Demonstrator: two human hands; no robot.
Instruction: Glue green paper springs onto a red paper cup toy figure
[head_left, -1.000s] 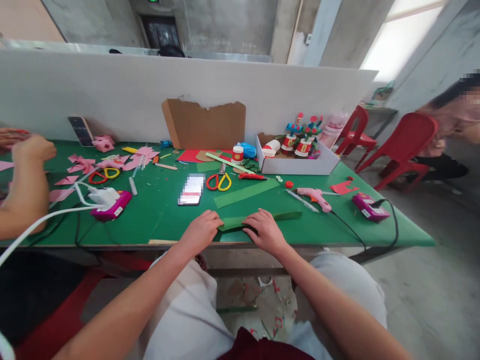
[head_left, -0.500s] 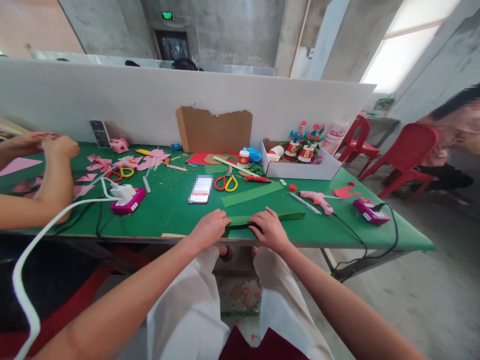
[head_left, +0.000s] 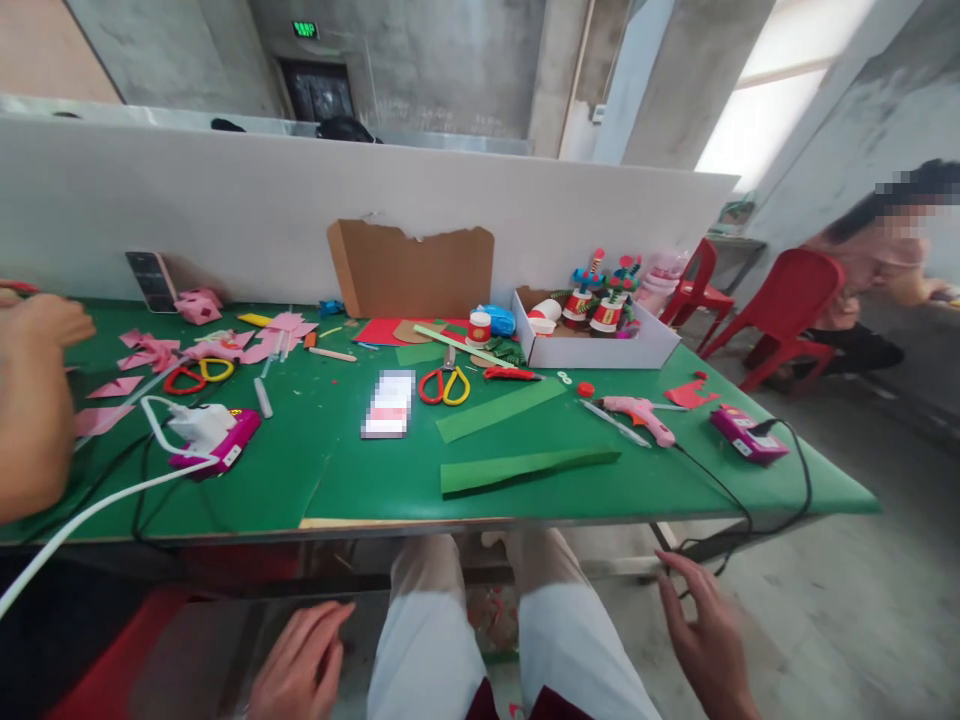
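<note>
From my feed both hands are down below the table edge, holding nothing. The left hand [head_left: 300,665] hangs by the left knee with fingers loosely spread, and its wrist runs off the bottom of the frame. The right hand [head_left: 705,640] is out beside the right knee, palm open, fingers fanned, also cut off at the bottom. The folded green paper strip [head_left: 525,468] lies flat on the green table [head_left: 360,480] near the front edge, well apart from both hands. A second green strip [head_left: 499,397] sits just behind it, with the red and yellow scissors [head_left: 444,385] beyond. The phone [head_left: 388,403] screen is blurred out, can't read it. On the far left a co-worker's arm [head_left: 30,400] is half out of frame, so I can't tell what that hand has.
</note>
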